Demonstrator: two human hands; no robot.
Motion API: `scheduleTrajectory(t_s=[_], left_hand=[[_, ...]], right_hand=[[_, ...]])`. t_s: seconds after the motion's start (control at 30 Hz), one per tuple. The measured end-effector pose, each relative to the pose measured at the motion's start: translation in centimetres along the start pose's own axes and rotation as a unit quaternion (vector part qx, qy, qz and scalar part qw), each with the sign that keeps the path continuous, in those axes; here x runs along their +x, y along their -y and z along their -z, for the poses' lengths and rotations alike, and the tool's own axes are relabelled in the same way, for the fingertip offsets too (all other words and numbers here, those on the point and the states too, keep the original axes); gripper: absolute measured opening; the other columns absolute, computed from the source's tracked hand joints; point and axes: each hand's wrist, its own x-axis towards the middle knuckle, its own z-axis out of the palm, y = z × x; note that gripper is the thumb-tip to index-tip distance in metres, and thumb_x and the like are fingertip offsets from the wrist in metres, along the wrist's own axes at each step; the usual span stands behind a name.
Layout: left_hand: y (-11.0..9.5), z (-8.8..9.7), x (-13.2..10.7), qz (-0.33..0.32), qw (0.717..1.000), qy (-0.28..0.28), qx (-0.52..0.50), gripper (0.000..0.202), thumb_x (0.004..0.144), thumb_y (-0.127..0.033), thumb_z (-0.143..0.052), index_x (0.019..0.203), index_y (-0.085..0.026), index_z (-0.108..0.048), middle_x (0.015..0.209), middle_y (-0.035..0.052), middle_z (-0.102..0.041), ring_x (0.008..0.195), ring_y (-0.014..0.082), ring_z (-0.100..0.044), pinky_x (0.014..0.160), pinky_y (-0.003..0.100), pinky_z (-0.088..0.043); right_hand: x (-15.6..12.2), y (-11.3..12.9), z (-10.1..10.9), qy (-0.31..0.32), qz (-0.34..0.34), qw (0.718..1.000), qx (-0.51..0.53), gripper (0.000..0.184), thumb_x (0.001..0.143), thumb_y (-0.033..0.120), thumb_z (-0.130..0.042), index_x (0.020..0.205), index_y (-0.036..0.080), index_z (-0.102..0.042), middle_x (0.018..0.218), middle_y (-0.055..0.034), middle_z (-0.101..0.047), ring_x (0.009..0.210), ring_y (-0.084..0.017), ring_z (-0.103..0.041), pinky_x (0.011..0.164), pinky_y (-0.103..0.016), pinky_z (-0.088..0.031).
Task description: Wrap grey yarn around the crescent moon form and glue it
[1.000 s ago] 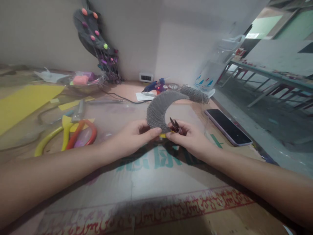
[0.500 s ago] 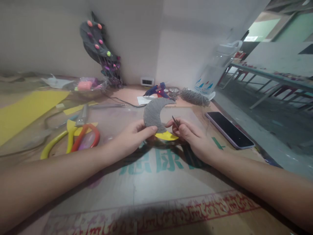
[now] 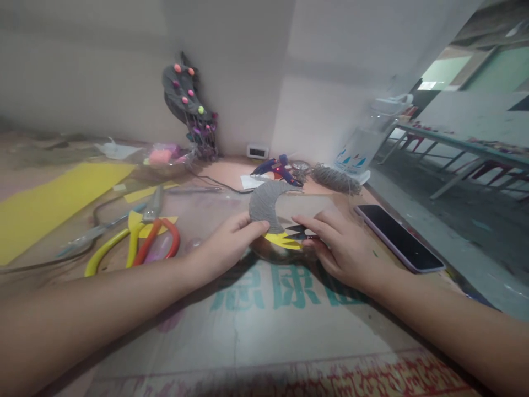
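A crescent moon shape wrapped in grey yarn (image 3: 265,207) is pinched at its lower left by my left hand (image 3: 237,237), thumb on top. Its bare lower tip is yellow card (image 3: 281,241), poking out toward the right. Small black thread snips (image 3: 298,232) are in my right hand (image 3: 336,242), their pointed blades apart and lying over the yellow tip. Whether the blades touch the card I cannot tell. The fingers of my left hand under the crescent are hidden.
Scissors with red and yellow handles (image 3: 155,240) lie left, near a yellow sheet (image 3: 61,201). Behind are a glue gun (image 3: 278,170), a grey yarn bundle (image 3: 335,178) and a water bottle (image 3: 361,138). A phone (image 3: 399,237) lies right. A decorated grey crescent (image 3: 182,94) leans on the wall.
The snips have turned from pointing upward in my right hand to lying with spread blades over the yellow tip. The whole view has shifted slightly, with things appearing lower and farther right.
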Motion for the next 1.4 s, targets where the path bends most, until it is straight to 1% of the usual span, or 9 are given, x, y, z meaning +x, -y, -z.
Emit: scheduleTrajectory(t_s=[0.13, 0.3, 0.37, 0.47, 0.57, 0.83, 1.03, 1.23, 1.4], left_hand=[[0.05, -0.02, 0.04, -0.003, 1.000, 0.003, -0.012, 0.024, 0.084, -0.033, -0.054, 0.097, -0.019, -0.069, 0.097, 0.0024, -0.071, 0.096, 0.0195, -0.061, 0.085, 0.029, -0.046], [-0.09, -0.02, -0.02, 0.008, 0.999, 0.022, -0.023, 0.022, 0.085, -0.031, -0.055, 0.097, -0.019, -0.068, 0.097, 0.0029, -0.071, 0.093, 0.0184, -0.061, 0.086, 0.029, -0.045], [-0.16, -0.03, -0.03, 0.015, 0.999, 0.028, -0.025, 0.021, 0.085, -0.032, -0.055, 0.095, -0.018, -0.068, 0.092, 0.0026, -0.071, 0.088, 0.0178, -0.061, 0.083, 0.028, -0.046], [-0.18, -0.05, -0.04, 0.026, 0.999, 0.019, -0.014, 0.020, 0.083, -0.034, -0.056, 0.089, -0.018, -0.067, 0.084, 0.0014, -0.069, 0.078, 0.0157, -0.060, 0.075, 0.027, -0.046], [-0.05, -0.01, -0.04, 0.034, 0.999, 0.015, 0.000, 0.020, 0.083, -0.037, -0.058, 0.083, -0.018, -0.065, 0.080, 0.0007, -0.067, 0.073, 0.0142, -0.058, 0.071, 0.026, -0.045], [0.68, 0.25, -0.01, 0.030, 0.999, 0.008, 0.033, 0.027, 0.081, -0.043, -0.059, 0.077, -0.017, -0.064, 0.073, 0.0027, -0.064, 0.079, 0.0189, -0.060, 0.074, 0.032, -0.049], [0.63, 0.24, -0.01, 0.024, 0.999, 0.010, 0.038, 0.027, 0.080, -0.043, -0.059, 0.076, -0.017, -0.063, 0.070, 0.0027, -0.063, 0.079, 0.0198, -0.061, 0.074, 0.032, -0.050], [0.60, 0.22, 0.06, 0.035, 0.999, 0.027, 0.030, 0.026, 0.082, -0.042, -0.057, 0.074, -0.017, -0.061, 0.077, 0.0027, -0.064, 0.081, 0.0184, -0.061, 0.079, 0.031, -0.049], [0.57, 0.21, -0.05, 0.042, 0.998, 0.027, 0.039, 0.028, 0.082, -0.045, -0.057, 0.078, -0.018, -0.062, 0.079, 0.0033, -0.066, 0.081, 0.0187, -0.061, 0.076, 0.031, -0.048]], right_hand=[[-0.22, -0.22, -0.52, 0.006, 0.011, 1.000, -0.016, 0.036, 0.095, 0.021, -0.046, 0.129, 0.012, -0.054, 0.077, -0.0042, -0.056, 0.070, -0.017, -0.050, 0.060, -0.029, -0.040], [-0.32, -0.28, -0.72, -0.019, 0.018, 0.999, -0.025, 0.032, 0.094, 0.020, -0.048, 0.124, 0.013, -0.059, 0.074, -0.0031, -0.057, 0.067, -0.016, -0.050, 0.058, -0.028, -0.039], [-0.30, -0.23, -0.75, -0.027, 0.019, 0.999, -0.030, 0.031, 0.094, 0.020, -0.049, 0.122, 0.013, -0.060, 0.074, -0.0031, -0.057, 0.067, -0.016, -0.050, 0.059, -0.028, -0.039], [-0.27, -0.19, -0.81, -0.031, 0.019, 0.999, -0.040, 0.029, 0.094, 0.020, -0.050, 0.120, 0.013, -0.061, 0.073, -0.0029, -0.058, 0.067, -0.015, -0.051, 0.060, -0.028, -0.039], [-0.26, -0.23, -0.94, -0.035, 0.026, 0.998, -0.055, 0.028, 0.094, 0.020, -0.051, 0.119, 0.014, -0.062, 0.073, -0.0028, -0.058, 0.068, -0.016, -0.051, 0.060, -0.028, -0.038], [-0.34, -0.21, -0.93, -0.027, 0.038, 0.997, -0.059, 0.029, 0.093, 0.019, -0.051, 0.120, 0.014, -0.061, 0.076, -0.0034, -0.059, 0.070, -0.016, -0.052, 0.061, -0.029, -0.038], [-0.33, -0.25, -0.88, -0.021, 0.041, 0.997, -0.054, 0.028, 0.092, 0.018, -0.051, 0.118, 0.014, -0.062, 0.076, -0.0034, -0.059, 0.068, -0.016, -0.051, 0.059, -0.029, -0.038], [-0.34, -0.45, -1.02, -0.026, 0.054, 0.997, -0.054, 0.026, 0.091, 0.016, -0.052, 0.116, 0.017, -0.062, 0.073, -0.0018, -0.059, 0.066, -0.015, -0.051, 0.057, -0.028, -0.037], [-0.38, -0.30, -0.82, -0.018, 0.053, 0.998, -0.036, 0.027, 0.091, 0.013, -0.050, 0.114, 0.018, -0.062, 0.075, -0.0021, -0.060, 0.066, -0.015, -0.053, 0.057, -0.027, -0.038]])
